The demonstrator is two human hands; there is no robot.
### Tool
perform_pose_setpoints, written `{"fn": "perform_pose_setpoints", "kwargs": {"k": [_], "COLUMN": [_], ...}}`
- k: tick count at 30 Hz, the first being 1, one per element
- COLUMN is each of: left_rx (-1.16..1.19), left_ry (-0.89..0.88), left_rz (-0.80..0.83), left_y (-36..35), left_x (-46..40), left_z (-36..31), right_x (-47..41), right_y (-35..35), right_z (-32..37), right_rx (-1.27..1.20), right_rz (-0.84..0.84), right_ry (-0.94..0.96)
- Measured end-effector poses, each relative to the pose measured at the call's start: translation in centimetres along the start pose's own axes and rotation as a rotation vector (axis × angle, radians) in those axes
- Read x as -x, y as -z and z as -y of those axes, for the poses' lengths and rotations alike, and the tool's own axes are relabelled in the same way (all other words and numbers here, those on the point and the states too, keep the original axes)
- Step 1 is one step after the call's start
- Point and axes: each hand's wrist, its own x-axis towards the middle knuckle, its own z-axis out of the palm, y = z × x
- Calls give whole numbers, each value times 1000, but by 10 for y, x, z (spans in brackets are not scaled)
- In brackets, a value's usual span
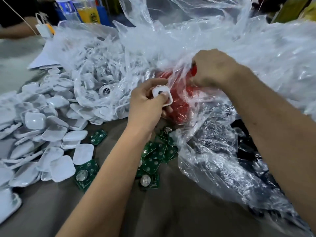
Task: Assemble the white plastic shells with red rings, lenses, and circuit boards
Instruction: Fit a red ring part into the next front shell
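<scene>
Shell (161, 95), white and square with a dark round hole in its face, sits pinched in the left hand (147, 106), the thumb pressed across its lower edge, just in front of a clear bag of red rings (181, 103). The right hand (212, 69) is curled at the mouth of that bag, gripping crumpled plastic film with something red showing between the fingers; whether it is a ring cannot be told. Behind, a large clear bag (102, 74) spills more white shells, and a loose pile of shells (42, 134) covers the left of the grey tabletop (171, 211). Green circuit boards (153, 156) lie scattered under the left forearm, 1 more (86, 174) beside the shell pile. A dark-filled bag (222, 151) lies under the right forearm.
</scene>
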Motion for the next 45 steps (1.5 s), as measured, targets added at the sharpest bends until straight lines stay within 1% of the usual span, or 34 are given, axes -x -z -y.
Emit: {"fn": "perform_pose_setpoints", "kwargs": {"k": [3, 6, 10, 13, 17, 18, 21, 22, 23, 24, 26, 27, 28, 29, 31, 32, 33, 35, 38, 40, 42, 45], "left_rx": [-67, -81, -19, 10, 35, 44, 92, 117, 140, 161, 190, 192, 186, 173, 141, 132, 133, 147, 52, 59, 131, 208], "left_ry": [4, 3, 27, 18, 27, 29, 31, 37, 44, 50, 51, 47, 39, 31, 22, 26, 37, 65, 89, 97, 109, 105], "left_rz": [-22, -35, -25, 9, -6, -8, -21, -26, -33, -40, -47, -49, -51, -51, -43, -34, -18, 37, 120, 175, 224, 255], "left_y": [17, 35, 46, 44, 46, 47, 48, 48, 48, 48, 50, 51, 52, 52, 53, 53, 52, 52, 53, 53, 53, 56], "left_x": [2, 5, 5, 3, 1, 1, 0, 0, 0, 0, -1, -1, -1, -2, -2, -1, -1, 0, 0, 2, 5, 5], "left_z": [3, 6, 7, 7, 9, 9, 9, 8, 8, 7, 6, 5, 5, 4, 2, 1, 0, 0, -1, -1, -2, -4], "right_x": [-8, -12, -5, 4, 10, 10, 15, 16, 17, 18, 21, 25, 30, 36, 50, 55, 58, 58, 57, 58, 58, 60], "right_y": [-15, -9, -2, -3, -2, -1, -1, -2, -2, -2, 5, 8, 9, 5, -14, -27, -40, -64, -81, -86, -88, -88], "right_z": [-1, -9, -16, -19, -21, -20, -15, -13, -13, -14, -14, -10, -3, 8, 32, 40, 45, 46, 41, 42, 47, 50], "right_rx": [-16, -72, -106, -204, -279, -261, -168, -173, -197, -222, -254, -315, -421, -570, -848, -921, -945, -1007, -1316, -1468, -1512, -1554], "right_rz": [-93, -129, -177, -212, -284, -273, -136, -135, -179, -272, -543, -632, -640, -567, -295, -195, -150, -158, -125, -104, -92, -86], "right_ry": [-5, -52, -76, -80, -112, -115, -113, -128, -148, -163, -140, -94, -19, 71, 189, 212, 218, 203, 187, 203, 218, 221]}}
